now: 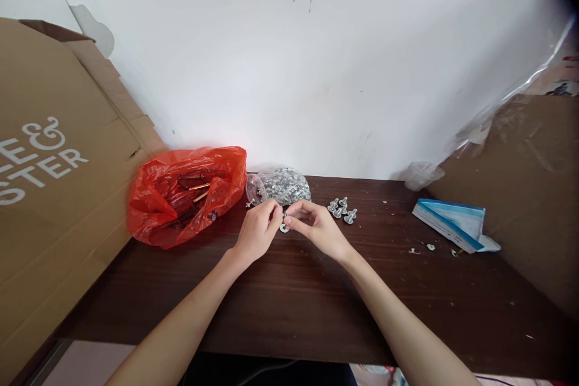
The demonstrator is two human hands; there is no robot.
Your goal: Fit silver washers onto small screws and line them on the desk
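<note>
My left hand point(260, 230) and my right hand point(316, 226) meet over the dark wooden table point(289, 301), fingers pinched together on a small metal bolt with a washer point(284, 226) between them. Just behind the hands lies a clear bag of silver metal hardware point(284, 186). To the right of my right hand stand several small assembled bolts point(342, 210) in a cluster on the table.
A red plastic bag point(185, 193) with dark parts lies at the left. A big cardboard box point(49, 193) leans on the left side. A blue and white packet point(452, 223) lies at the right, beside brown cardboard point(525, 193). A white wall stands behind.
</note>
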